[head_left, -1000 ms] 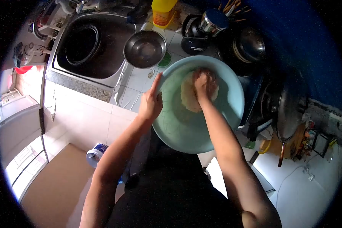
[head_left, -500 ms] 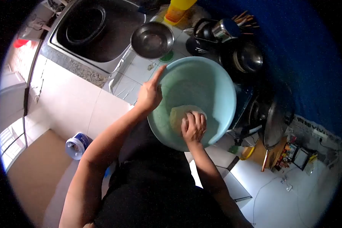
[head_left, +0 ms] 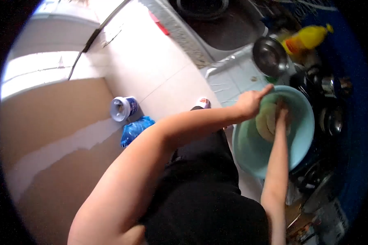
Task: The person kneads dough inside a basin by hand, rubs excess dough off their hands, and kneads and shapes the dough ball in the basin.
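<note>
A light blue-green basin point(head_left: 249, 153) stands at the right, near the tiled counter. My left hand point(head_left: 248, 105) is closed on its near-left rim, with one digit stretched along the edge. Inside the basin my right hand point(head_left: 282, 114) reaches down onto a pale yellowish-white rounded thing point(head_left: 264, 127). The fingers there are blurred and partly hidden, but they look bent against it. What this pale thing is, I cannot make out.
Beyond the basin, a steel bowl point(head_left: 270, 56) and a yellow bottle point(head_left: 306, 40) stand on the tiled counter point(head_left: 232, 77) beside a sink point(head_left: 229, 34). Dark cookware lines the right side. On the floor are a white-and-blue bucket point(head_left: 122, 108) and a blue plastic bag point(head_left: 137, 130).
My view has swung left, so the basin now sits farther right. My right hand has moved toward the basin's far side with the pale thing. My left hand stays on the rim.
</note>
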The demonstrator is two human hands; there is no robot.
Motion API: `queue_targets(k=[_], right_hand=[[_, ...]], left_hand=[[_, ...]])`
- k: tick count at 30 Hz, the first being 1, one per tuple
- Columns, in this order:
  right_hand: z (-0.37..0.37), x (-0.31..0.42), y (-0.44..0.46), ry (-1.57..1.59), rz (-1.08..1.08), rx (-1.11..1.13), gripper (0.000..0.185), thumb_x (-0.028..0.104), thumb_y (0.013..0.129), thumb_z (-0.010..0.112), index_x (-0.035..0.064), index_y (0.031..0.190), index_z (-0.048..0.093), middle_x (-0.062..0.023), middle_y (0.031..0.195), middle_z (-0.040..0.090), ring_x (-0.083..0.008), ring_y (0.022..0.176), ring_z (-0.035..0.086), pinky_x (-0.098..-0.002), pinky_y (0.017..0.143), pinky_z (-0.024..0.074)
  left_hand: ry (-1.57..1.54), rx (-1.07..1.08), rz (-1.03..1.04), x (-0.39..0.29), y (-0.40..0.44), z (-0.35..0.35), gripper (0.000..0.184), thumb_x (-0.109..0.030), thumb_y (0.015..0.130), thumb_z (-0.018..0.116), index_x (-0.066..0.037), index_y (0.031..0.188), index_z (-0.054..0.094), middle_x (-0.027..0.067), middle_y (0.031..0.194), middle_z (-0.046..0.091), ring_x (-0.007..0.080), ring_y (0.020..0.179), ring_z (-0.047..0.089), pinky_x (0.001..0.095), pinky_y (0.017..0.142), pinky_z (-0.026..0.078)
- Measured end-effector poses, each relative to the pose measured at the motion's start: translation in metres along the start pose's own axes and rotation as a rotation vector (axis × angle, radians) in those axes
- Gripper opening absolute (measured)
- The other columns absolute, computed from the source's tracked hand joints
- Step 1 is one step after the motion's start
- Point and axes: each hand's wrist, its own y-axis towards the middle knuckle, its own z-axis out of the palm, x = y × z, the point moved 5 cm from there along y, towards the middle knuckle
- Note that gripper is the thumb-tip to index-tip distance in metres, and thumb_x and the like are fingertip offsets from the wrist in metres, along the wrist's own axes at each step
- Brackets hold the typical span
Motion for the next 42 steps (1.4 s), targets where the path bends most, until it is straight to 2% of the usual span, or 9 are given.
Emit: queue_targets(k=[6,19,25,27,32,36,37,38,42], right_hand=[[-0.039,0.014,-0.089,0.007,-0.531,0.016,0.020,0.015,0.084,0.045,-0.0024,0.088,0.055,-0.0203,0.085,0.053,-0.0363,0.087,0.048,-0.0422,0.077,0.0377],[0.059,-0.019,-0.153,-0.498,-0.851,-0.302,0.039,0.035,0.078,0.045,0.0064,0.103,0.054,-0.0174,0.106,0.053,-0.0362,0.103,0.045,-0.0512,0.093,0.0289],[0.016,0.051,-0.119,-0.427,-0.699,-0.251,0.029,0.036,0.075,0.051,0.0077,0.074,0.057,-0.0141,0.078,0.058,-0.0326,0.078,0.053,-0.0462,0.075,0.0395],[0.031,0.029,-0.086,-0.434,-0.512,0.309,0.044,0.047,0.081,0.044,0.0075,0.092,0.058,-0.0164,0.096,0.058,-0.0338,0.093,0.051,-0.0459,0.085,0.0380],[-0.064,0.000,-0.093,0.649,-0.559,-0.159,0.018,0.012,0.087,0.049,-0.0004,0.096,0.059,-0.0104,0.098,0.059,-0.0216,0.094,0.055,-0.0326,0.083,0.0411],[-0.018,-0.128,-0.085,0.683,0.483,-0.186,0.057,0.048,0.084,0.047,-0.0039,0.106,0.057,-0.0149,0.112,0.056,-0.0219,0.100,0.054,-0.0305,0.086,0.0396],[0.005,-0.089,-0.092,1.356,0.592,0.019,0.068,0.055,0.078,0.053,-0.0014,0.117,0.049,-0.0149,0.108,0.057,-0.0195,0.106,0.051,-0.0329,0.085,0.0401],[-0.020,-0.076,-0.112,0.891,0.526,-0.078,0.062,0.053,0.081,0.048,-0.0008,0.110,0.055,-0.0157,0.116,0.052,-0.0208,0.108,0.047,-0.0313,0.092,0.0344],[-0.012,-0.046,-0.118,1.112,0.093,-0.207,0.034,0.036,0.076,0.064,0.0060,0.087,0.055,-0.0043,0.087,0.055,-0.0130,0.088,0.051,-0.0297,0.083,0.0405]], left_hand=[[0.029,0.130,0.042,0.001,0.000,0.007,0.077,-0.006,0.072,0.055,-0.029,0.136,0.019,0.0175,0.085,0.058,0.0353,0.076,0.060,0.0427,0.063,0.048],[-0.037,0.193,-0.004,-0.001,0.012,0.020,0.057,-0.008,0.081,0.043,-0.029,0.132,0.029,0.0186,0.085,0.060,0.0337,0.077,0.062,0.0422,0.067,0.049],[0.029,0.139,0.064,-0.006,0.009,0.012,0.074,0.001,0.074,0.048,-0.032,0.135,0.023,0.0215,0.090,0.059,0.0365,0.075,0.060,0.0446,0.068,0.048],[0.007,0.092,0.046,-0.007,0.006,0.009,0.074,0.002,0.072,0.049,-0.031,0.134,0.026,0.0229,0.082,0.060,0.0384,0.071,0.060,0.0472,0.064,0.046],[0.025,0.006,0.032,-0.006,0.008,0.010,0.064,0.001,0.075,0.046,-0.028,0.130,0.033,0.0265,0.079,0.058,0.0414,0.070,0.059,0.0495,0.061,0.045],[0.024,-0.029,0.067,-0.004,0.008,0.013,0.064,-0.001,0.074,0.048,-0.026,0.131,0.033,0.0254,0.076,0.059,0.0418,0.071,0.058,0.0489,0.063,0.045],[0.011,-0.021,0.056,-0.007,0.009,0.012,0.063,-0.001,0.074,0.049,-0.027,0.130,0.034,0.0259,0.078,0.058,0.0421,0.073,0.058,0.0490,0.064,0.045],[0.016,-0.002,0.064,-0.009,0.010,0.014,0.063,-0.001,0.074,0.049,-0.027,0.130,0.034,0.0259,0.078,0.058,0.0421,0.073,0.058,0.0490,0.064,0.045],[-0.046,-0.027,0.097,-0.010,0.007,0.012,0.062,0.002,0.074,0.048,-0.026,0.128,0.036,0.0261,0.081,0.058,0.0427,0.077,0.057,0.0484,0.066,0.045]])
